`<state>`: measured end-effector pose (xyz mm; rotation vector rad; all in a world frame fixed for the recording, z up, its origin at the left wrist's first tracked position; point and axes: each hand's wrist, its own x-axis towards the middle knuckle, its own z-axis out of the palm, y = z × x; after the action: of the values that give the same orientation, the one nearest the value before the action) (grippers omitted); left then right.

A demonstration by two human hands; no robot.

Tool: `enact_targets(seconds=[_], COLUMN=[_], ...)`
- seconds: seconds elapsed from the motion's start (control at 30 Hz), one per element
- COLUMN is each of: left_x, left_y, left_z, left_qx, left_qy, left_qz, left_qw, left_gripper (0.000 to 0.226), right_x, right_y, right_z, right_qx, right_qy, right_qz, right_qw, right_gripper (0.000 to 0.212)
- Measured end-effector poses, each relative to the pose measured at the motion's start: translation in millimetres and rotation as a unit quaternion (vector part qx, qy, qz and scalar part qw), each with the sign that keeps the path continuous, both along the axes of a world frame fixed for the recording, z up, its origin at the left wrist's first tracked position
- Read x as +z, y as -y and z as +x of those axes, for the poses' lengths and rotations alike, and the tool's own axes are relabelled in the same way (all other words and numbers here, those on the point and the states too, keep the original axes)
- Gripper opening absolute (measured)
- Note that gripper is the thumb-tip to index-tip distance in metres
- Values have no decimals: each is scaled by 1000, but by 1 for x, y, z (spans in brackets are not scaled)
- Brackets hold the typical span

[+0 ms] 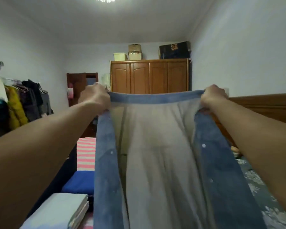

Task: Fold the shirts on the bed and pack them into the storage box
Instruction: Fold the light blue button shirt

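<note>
A blue denim shirt with a pale inner side hangs spread out in front of me, held up at chest height. My left hand grips its top edge at the left corner and my right hand grips the right corner. Both fists are curled round the fabric. The cloth is stretched taut between them and falls down over the bed, whose patterned dark cover shows at the lower right. Folded clothes lie at the lower left: a white stack, a blue piece and a pink-striped piece. No storage box shows.
A wooden wardrobe with boxes on top stands at the far wall. A clothes rack with hanging coats fills the left side. A brown door is beside the wardrobe. The wooden headboard runs along the right wall.
</note>
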<state>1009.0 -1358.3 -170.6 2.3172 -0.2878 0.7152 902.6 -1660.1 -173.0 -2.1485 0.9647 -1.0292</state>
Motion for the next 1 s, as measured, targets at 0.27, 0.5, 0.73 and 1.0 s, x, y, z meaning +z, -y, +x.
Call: enact_targets(seconds=[0.27, 0.5, 0.73, 1.0], left_x=[67, -9, 9, -226], left_y=[-13, 5, 47, 138], left_z=[14, -19, -75, 21], left_qx=[88, -140, -333, -209], left_qy=[101, -235, -269, -372], left_qz=[42, -149, -219, -181], left_qw=[990, 950, 877, 886], left_gripper=[25, 9, 14, 38], right_x=[49, -10, 8, -231], right_y=[-4, -6, -14, 21], right_z=[-10, -20, -27, 101], right_qx=[-87, 232, 356, 252], right_qy=[26, -147, 27, -89], right_qz=[-338, 165, 232, 171], right_qw=[937, 947, 905, 948], right_gripper=[29, 16, 11, 8])
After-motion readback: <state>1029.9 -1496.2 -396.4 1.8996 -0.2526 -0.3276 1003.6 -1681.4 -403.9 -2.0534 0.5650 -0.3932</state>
